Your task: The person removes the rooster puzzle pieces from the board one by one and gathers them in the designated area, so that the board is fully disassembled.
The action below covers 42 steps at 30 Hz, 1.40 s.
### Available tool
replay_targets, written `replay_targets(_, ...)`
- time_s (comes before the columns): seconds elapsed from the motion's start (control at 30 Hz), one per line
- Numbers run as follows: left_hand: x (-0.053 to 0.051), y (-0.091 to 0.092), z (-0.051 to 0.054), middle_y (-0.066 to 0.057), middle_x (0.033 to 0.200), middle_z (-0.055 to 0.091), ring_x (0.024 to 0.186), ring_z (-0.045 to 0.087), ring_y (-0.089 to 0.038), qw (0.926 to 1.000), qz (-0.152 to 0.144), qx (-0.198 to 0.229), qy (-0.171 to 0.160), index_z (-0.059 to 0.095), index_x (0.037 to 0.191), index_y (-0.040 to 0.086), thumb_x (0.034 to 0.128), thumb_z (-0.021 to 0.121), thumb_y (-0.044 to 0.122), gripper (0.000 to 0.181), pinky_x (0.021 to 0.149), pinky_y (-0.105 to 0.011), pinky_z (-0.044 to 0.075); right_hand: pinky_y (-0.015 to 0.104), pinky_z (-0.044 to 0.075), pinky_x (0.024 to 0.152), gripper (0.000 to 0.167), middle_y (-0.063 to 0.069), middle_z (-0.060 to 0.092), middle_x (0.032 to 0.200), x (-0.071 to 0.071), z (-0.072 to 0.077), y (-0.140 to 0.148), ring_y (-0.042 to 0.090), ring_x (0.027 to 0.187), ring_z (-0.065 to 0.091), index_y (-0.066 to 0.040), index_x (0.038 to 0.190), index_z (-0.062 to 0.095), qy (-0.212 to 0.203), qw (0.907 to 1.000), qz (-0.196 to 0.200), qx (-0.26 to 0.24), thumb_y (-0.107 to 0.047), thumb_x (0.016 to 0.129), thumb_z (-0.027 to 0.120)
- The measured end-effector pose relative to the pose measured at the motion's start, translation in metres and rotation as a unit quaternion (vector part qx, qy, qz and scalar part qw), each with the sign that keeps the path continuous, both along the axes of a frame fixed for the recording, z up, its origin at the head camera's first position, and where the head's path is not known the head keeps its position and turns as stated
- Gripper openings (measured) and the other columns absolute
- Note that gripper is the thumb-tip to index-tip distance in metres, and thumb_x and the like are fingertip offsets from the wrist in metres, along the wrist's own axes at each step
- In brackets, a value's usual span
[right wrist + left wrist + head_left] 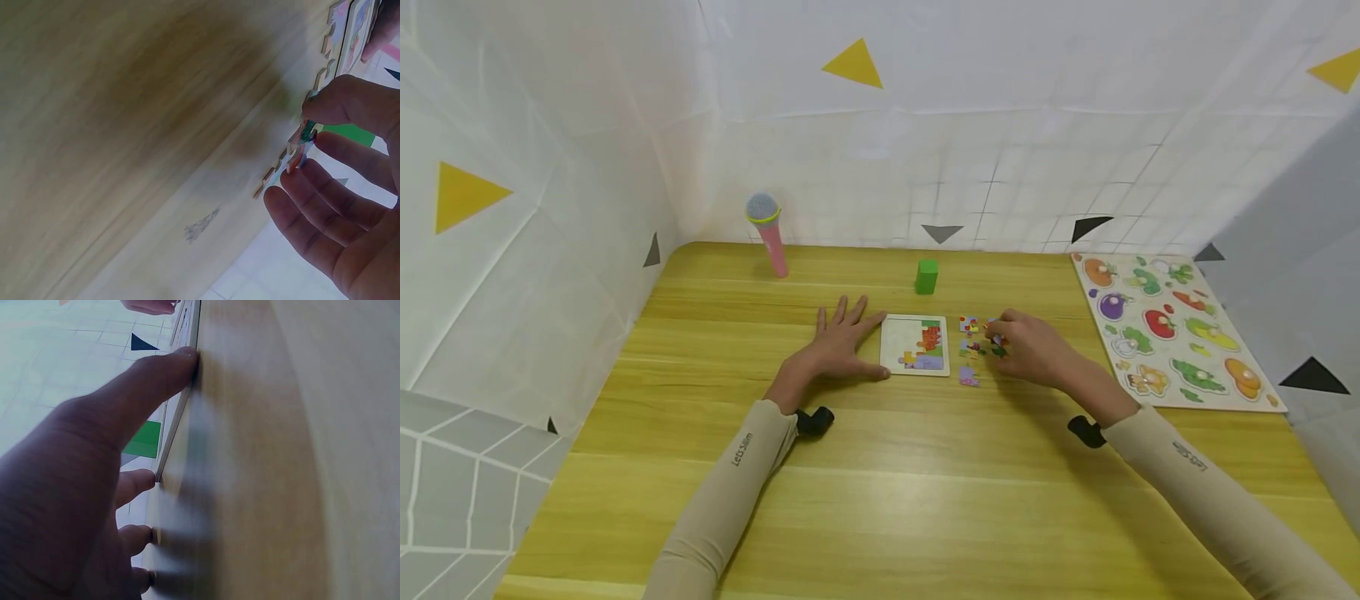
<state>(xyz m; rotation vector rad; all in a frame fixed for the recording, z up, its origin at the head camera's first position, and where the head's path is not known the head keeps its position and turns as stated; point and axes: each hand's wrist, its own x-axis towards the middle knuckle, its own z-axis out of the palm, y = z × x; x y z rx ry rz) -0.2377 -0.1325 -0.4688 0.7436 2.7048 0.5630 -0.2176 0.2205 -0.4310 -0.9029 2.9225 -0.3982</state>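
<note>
A small square puzzle board (895, 337), its picture partly filled along the right and bottom, lies flat on the table. My left hand (838, 346) rests beside it with fingers spread, thumb and index fingertip touching its left corners; the left wrist view shows the thumb (144, 384) against the board's edge. Loose puzzle pieces (968, 376) lie right of the board. Over the right-hand ones, my right hand (1033, 348) pinches a puzzle piece (306, 132) between thumb and fingers; in the right wrist view the other fingers (312, 225) are slightly bent.
A green block (927, 277) stands behind the board. Farther left at the back is a pink toy microphone (772, 242). A vegetable puzzle board (1172, 333) lies at the right on the wooden table (910, 517). White sheeting (865, 167) hangs behind the table.
</note>
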Motion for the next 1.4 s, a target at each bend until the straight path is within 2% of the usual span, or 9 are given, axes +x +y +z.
replay_targets(0.63,0.000,0.000,-0.001,-0.012,0.167,-0.005,0.149,-0.016,-0.038,1.0000,-0.001,-0.005,-0.002,0.020,0.162,0.027,0.0790,0.068,0.072,0.106,0.112,-0.064,-0.014,0.042,0.052,0.067,0.035,0.015,0.061,0.100,0.003,-0.002,0.006,0.022,0.077,0.057,-0.002,0.106,0.073,-0.007,1.0000,-0.002,-0.005,-0.007,0.074,0.084)
replay_targets(1.27,0.001,0.000,0.000,-0.012,0.167,-0.005,0.149,-0.016,-0.038,1.0000,0.002,0.001,-0.005,0.021,0.162,0.027,0.0795,0.069,0.071,0.105,0.112,-0.063,-0.015,0.042,0.054,0.066,0.040,0.017,0.063,0.111,0.004,0.004,-0.003,0.023,0.079,0.061,-0.003,0.112,0.072,0.001,1.0000,0.003,0.001,-0.014,0.075,0.085)
replay_targets(1.4,0.001,0.000,-0.001,-0.012,0.167,-0.006,0.149,-0.016,-0.038,1.0000,0.002,0.000,-0.004,0.021,0.162,0.027,0.0791,0.069,0.071,0.105,0.111,-0.064,-0.015,0.045,0.054,0.069,0.043,0.018,0.063,0.113,0.005,0.006,-0.008,0.027,0.085,0.063,-0.002,0.114,0.071,0.002,1.0000,0.004,0.000,-0.015,0.076,0.086)
